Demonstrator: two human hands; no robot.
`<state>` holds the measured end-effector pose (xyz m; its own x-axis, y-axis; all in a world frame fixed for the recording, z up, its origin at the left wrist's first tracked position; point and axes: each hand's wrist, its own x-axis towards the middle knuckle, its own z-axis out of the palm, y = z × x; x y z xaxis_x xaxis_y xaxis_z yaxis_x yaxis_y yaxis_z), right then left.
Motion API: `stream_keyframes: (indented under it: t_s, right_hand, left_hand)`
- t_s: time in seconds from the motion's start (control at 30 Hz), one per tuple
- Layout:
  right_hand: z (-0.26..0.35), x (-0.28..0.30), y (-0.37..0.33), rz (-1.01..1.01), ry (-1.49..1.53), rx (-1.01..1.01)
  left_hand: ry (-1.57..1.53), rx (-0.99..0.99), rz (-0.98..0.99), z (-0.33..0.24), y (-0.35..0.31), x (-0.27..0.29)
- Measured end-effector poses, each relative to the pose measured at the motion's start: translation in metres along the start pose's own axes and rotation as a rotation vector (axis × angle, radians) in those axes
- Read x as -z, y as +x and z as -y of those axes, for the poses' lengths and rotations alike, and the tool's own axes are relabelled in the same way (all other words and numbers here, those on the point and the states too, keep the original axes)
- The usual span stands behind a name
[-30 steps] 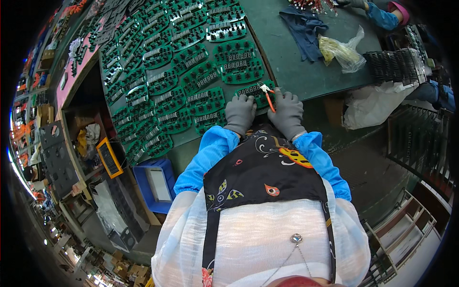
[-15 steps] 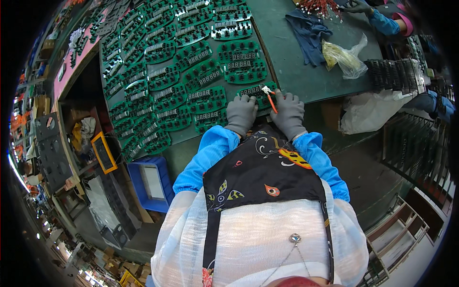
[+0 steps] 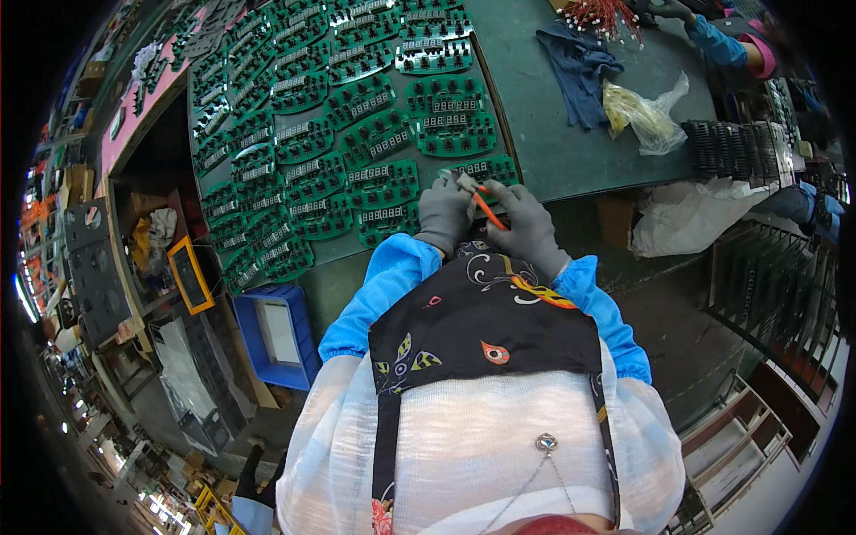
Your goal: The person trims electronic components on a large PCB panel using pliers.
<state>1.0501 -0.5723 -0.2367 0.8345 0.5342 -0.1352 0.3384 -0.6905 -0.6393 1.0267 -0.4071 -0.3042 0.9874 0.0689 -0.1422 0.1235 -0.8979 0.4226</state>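
Note:
My left hand (image 3: 444, 214), in a grey glove, is closed at the near edge of the bench, its fingertips curled against the pale end of a slim orange-red piece (image 3: 489, 212). What the left fingers pinch is hidden. My right hand (image 3: 526, 225), gloved alike, grips that piece, which slants from the pale end down toward my apron; its exact kind is too small to tell. Just beyond both hands lies a green circuit board (image 3: 486, 168) with a digit display and black buttons, partly covered by the fingers.
Rows of similar circuit boards (image 3: 370, 107) cover the bench to the left. Farther right are a blue cloth (image 3: 578, 76), a clear bag (image 3: 649, 116), red wires (image 3: 602, 18) and another person's gloved hand (image 3: 670, 11). A blue bin (image 3: 308, 334) stands low at left.
Both hands have come closer together. The orange-red piece has moved left and toward me, its pale end now at my left fingertips. More of the board beyond shows.

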Motion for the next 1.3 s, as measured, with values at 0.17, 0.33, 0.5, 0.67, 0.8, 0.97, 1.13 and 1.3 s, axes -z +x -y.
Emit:
stream_keyframes:
  t_s: [0.17, 0.33, 0.5, 0.67, 0.8, 0.97, 1.13, 1.3]
  right_hand:
    - [0.002, 0.025, 0.004, -0.099, 0.017, -0.076]
    - [0.019, 0.041, 0.006, 0.022, 0.014, 0.103]
    - [0.032, 0.033, 0.026, 0.07, -0.352, 0.365]
    - [0.018, 0.052, 0.027, 0.177, -0.415, 0.407]
    - [-0.025, 0.058, 0.035, 0.141, -0.496, 0.265]
    - [-0.044, 0.054, 0.066, 0.186, -0.511, 0.319]
    - [-0.047, 0.049, 0.096, 0.287, -0.526, 0.522]
    - [-0.045, 0.045, 0.127, 0.338, -0.538, 0.715]
  left_hand:
    - [-0.517, 0.118, 0.027, 0.02, -0.001, 0.025]
    - [-1.942, 0.418, 0.114, 0.033, -0.01, 0.048]
    - [-2.354, 0.348, 0.033, 0.022, -0.017, 0.054]
    - [-2.153, 0.522, -0.363, 0.045, -0.031, 0.036]
    - [-1.92, 0.53, -0.309, 0.042, -0.051, 0.043]
    - [-0.599, 0.355, -0.154, 0.007, -0.046, 0.017]
    - [-0.169, 0.521, -0.117, -0.03, -0.022, 0.016]
    - [-0.01, 0.58, 0.042, -0.038, -0.011, 0.011]
